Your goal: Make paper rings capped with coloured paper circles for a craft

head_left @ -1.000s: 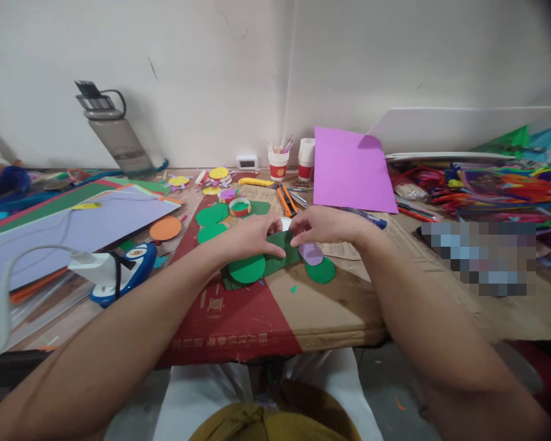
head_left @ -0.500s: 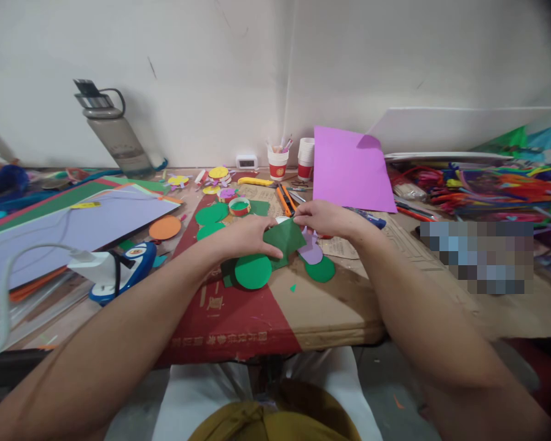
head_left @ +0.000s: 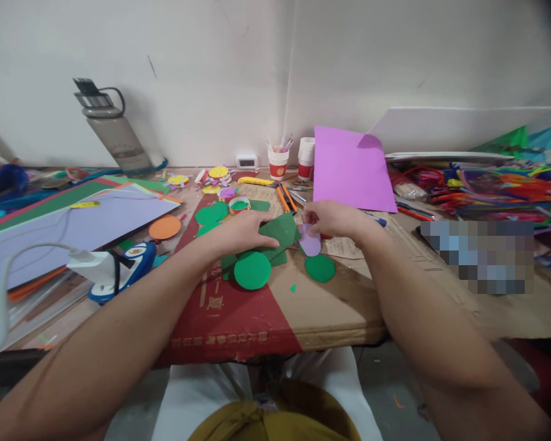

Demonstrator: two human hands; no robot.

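"Paper was in hand, then? Which piece, and where on the counter (head_left: 518,317)?"

"A dark green sheet (head_left: 281,230), above the cardboard (head_left: 340,306) that lay along the middle of the counter's near edge. It sat back from that edge, roughly halfway towards the rear one."

"And the grip on it?"

"The left hand (head_left: 248,233) had it pinched, thumb nearest the counter's front edge and fingers on the far side. Its free end pointed towards the right hand (head_left: 331,222)."

"What was that one doing?"

"Its fingers were bent close together at the upper part of a lilac paper piece (head_left: 310,244). The fingertips seemed to touch it, but I couldn't tell whether they had hold of it."

"What lay around them?"

"A bright green disc (head_left: 252,271), nearer the counter's front edge than the left hand, overlapped more dark green paper (head_left: 228,268). Another green disc (head_left: 320,269) lay just on the near side of the lilac piece."

"Which step was it?"

"Handling cut pieces, I judged: one held in the left, the right busy with the lilac one."

"And what did the next move call for?"

"A light pinch at the lilac rim, in my view, with the left steady so the sheet didn't brush the discs."
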